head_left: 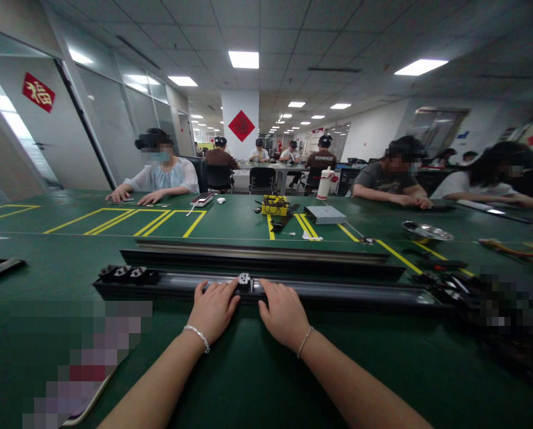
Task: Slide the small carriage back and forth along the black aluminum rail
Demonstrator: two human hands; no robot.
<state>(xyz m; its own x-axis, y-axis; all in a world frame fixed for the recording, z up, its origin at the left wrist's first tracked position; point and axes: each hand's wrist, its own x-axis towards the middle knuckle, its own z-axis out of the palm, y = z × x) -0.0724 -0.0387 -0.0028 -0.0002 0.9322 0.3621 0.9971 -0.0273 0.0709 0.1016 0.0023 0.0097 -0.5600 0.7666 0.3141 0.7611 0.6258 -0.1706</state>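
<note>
A long black rail (356, 293) lies crosswise on the green table in front of me. Near its middle sits a small black module (245, 280) with a pale, socket-like face. My left hand (213, 313) grips the rail just left of this module, fingers across the top and thumb at the near side. To the right of the module, my right hand (284, 313) holds the rail in much the same way, its index fingertip close to the module. Several similar modules (122, 273) stand at the rail's left end. The undersides of both hands are hidden.
Behind the rail lies a second long dark profile (257, 262). A phone (92, 387), partly blurred out, is at front left. Farther back are a yellow object wrapped in cable (274, 205), a grey box (324, 214) and a metal bowl (427, 231). Dark parts (454, 289) crowd the right; people sit around.
</note>
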